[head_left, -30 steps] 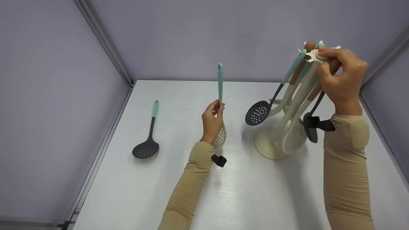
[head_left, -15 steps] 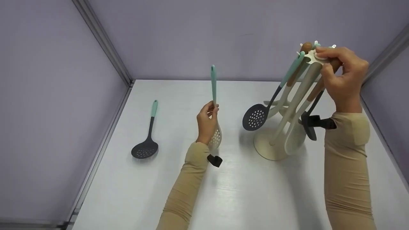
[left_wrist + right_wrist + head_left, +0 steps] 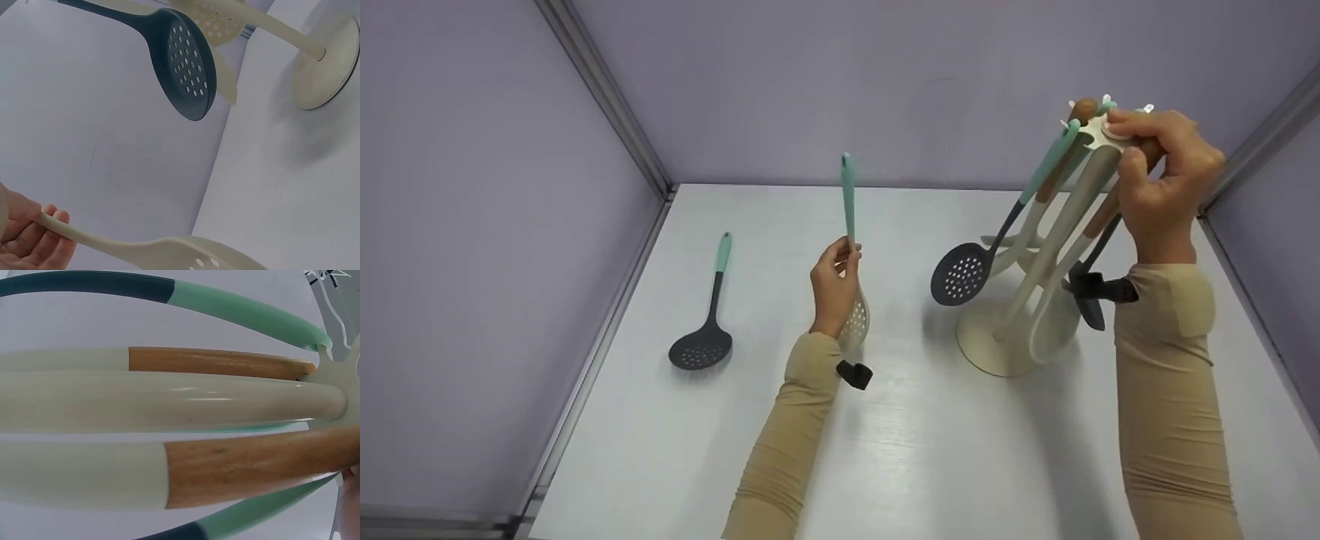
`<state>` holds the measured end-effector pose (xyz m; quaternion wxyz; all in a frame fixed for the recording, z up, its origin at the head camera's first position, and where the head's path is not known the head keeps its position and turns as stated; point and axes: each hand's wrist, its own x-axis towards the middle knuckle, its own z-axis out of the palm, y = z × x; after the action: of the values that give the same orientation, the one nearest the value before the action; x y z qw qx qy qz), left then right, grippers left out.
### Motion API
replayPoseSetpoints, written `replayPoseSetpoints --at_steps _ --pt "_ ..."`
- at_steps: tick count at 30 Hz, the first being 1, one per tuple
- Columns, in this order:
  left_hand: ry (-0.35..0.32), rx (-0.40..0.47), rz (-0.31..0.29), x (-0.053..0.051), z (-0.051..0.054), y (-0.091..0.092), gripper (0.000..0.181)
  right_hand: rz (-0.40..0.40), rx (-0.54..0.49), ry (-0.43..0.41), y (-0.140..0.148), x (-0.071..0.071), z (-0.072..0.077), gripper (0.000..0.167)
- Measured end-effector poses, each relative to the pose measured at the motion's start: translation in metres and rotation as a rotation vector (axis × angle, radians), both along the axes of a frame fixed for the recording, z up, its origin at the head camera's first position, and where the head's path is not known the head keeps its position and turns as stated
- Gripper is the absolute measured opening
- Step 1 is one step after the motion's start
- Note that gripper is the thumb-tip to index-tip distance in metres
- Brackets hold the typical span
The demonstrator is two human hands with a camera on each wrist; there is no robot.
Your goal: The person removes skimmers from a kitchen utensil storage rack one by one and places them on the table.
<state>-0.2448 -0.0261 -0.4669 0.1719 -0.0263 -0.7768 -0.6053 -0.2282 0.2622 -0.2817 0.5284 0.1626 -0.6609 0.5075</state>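
Observation:
My left hand point(image 3: 834, 292) pinches the stem of a cream slotted skimmer point(image 3: 855, 322) with a green handle. It is held up off the table, handle pointing upward; the left wrist view shows its pierced head point(image 3: 191, 256) low in the frame. At the right, my right hand point(image 3: 1168, 180) grips the top of a cream utensil stand point(image 3: 990, 349). From the stand's hooks hang a dark slotted skimmer point(image 3: 962, 274) with a green handle, wooden-handled cream utensils point(image 3: 253, 467) and a dark ladle-like utensil point(image 3: 1089, 306), partly hidden by the wrist camera.
Another dark slotted skimmer point(image 3: 701, 349) with a green handle lies on the left of the white table point(image 3: 885, 465). Purple-grey panels point(image 3: 847, 82) close off the back and both sides. The stand's round base rests right of the table's middle.
My left hand has moved left with the cream skimmer, away from the stand. The hanging utensils have shifted slightly, while my right hand stays on the stand's top.

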Motion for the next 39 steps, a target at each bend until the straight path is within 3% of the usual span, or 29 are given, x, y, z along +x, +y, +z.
replayPoseSetpoints --at_steps 23,39 --pt "-0.035 0.006 0.048 -0.001 -0.009 -0.021 0.03 -0.027 -0.058 0.043 -0.004 -0.01 -0.005 0.034" --pt "-0.049 -0.018 0.072 0.002 -0.02 -0.036 0.03 -0.017 -0.074 0.044 -0.007 -0.007 -0.004 0.034"
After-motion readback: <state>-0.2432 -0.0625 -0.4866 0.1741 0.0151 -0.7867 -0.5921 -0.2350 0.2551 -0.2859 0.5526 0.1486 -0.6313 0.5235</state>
